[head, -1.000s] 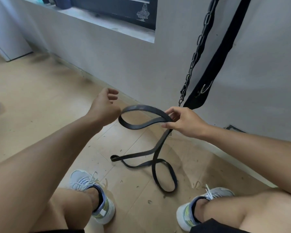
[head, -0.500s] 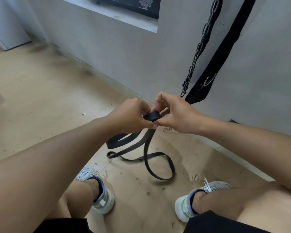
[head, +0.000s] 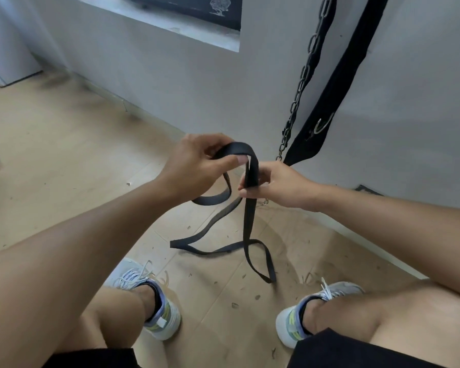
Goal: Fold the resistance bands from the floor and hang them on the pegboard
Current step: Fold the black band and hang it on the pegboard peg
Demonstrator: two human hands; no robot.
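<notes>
Flat black rubber resistance band [head: 251,208]: top fold pinched in left hand [head: 194,166]; right hand [head: 274,185] just beside, fingers pinching vertical strand below fold; long axis hangs down; slack loops on floor [head: 64,155].

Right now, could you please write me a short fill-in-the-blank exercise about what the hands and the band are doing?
1. The left hand holds the top fold of the black ____.
2. The right hand pinches a strand of the resistance band that hangs down to the ____.
3. Against the wall, beside the black strap, hangs a metal ____.

Missing words: band; floor; chain
</notes>
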